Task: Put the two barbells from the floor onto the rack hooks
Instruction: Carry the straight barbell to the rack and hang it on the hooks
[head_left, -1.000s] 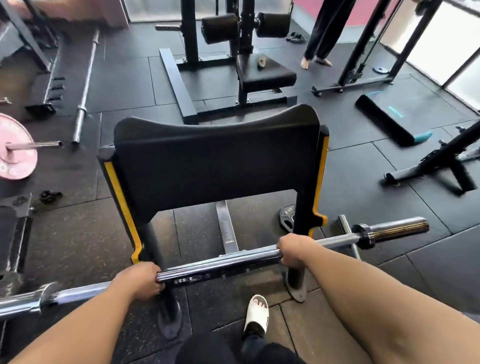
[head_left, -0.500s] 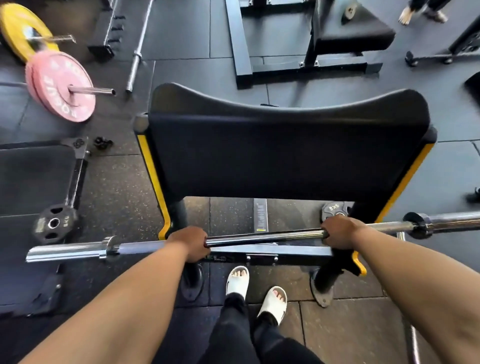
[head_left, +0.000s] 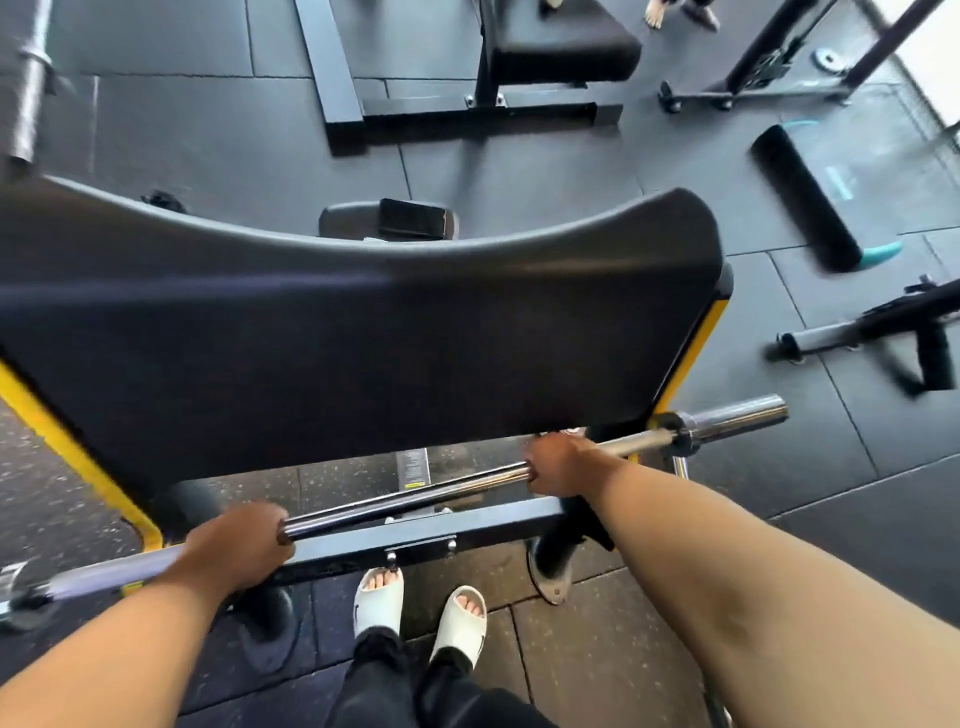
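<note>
A chrome barbell (head_left: 415, 493) runs from the lower left to the right, tilted with its right end higher, just below the black curved pad (head_left: 363, 332) of a yellow-edged rack. My left hand (head_left: 239, 545) is closed over the bar at the left. My right hand (head_left: 558, 462) grips it nearer the right collar. The bar hangs over the rack's black crossbeam (head_left: 415, 538). Its right sleeve (head_left: 737, 415) sticks out past the rack's yellow upright (head_left: 691, 353). A second bar's sleeve (head_left: 28, 104) lies on the floor at the far upper left. The rack hooks are hidden.
A black bench frame (head_left: 467, 104) stands beyond the pad. A rolled black mat (head_left: 810, 202) lies at the right, with another machine's leg (head_left: 883, 327) below it. A phone (head_left: 413, 218) rests on a small seat. Another person's feet (head_left: 675, 15) show at the top. My sandalled feet (head_left: 421, 618) stand under the bar.
The bar has risen and now tilts up to the right, closer to the pad's lower edge. My view has swung right; the coloured plates at the left are out of view.
</note>
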